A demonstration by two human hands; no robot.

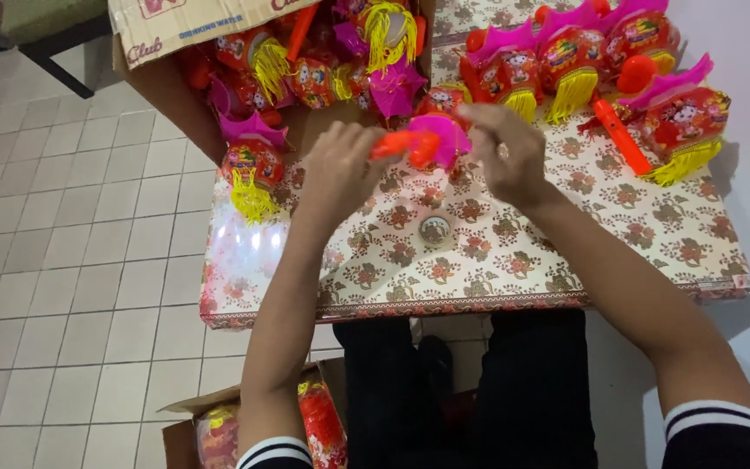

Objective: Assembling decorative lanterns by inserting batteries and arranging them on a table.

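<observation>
Both hands are working over the middle of the counter (479, 269), which is wearing a patterned floral cloth. Left hand (340, 169) is closing its fingers around the orange plastic handle (397, 143), gripping it at the near end; the handle is lying roughly crosswise, its long axis running left to right between the two hands. Right hand (505, 152) is pinching narrowly at the pink top of the toy lantern (444, 130), which is sitting just at the far end of that handle, touching it. So the lantern is lying between the hands, slightly nearer the right one, and a little beyond both toward the far side of the counter.

Behind the hands, an open cardboard box (175, 87) is tipping its load of red lanterns with yellow tassels toward the cloth, and one lantern (252, 169) is hanging at the counter's left edge. A row of finished lanterns (566, 61) is lining the far right. A small round object (434, 230) is resting on the cloth just below the hands; what it is cannot be told. A second box (219, 426) is standing on the tiled floor.
</observation>
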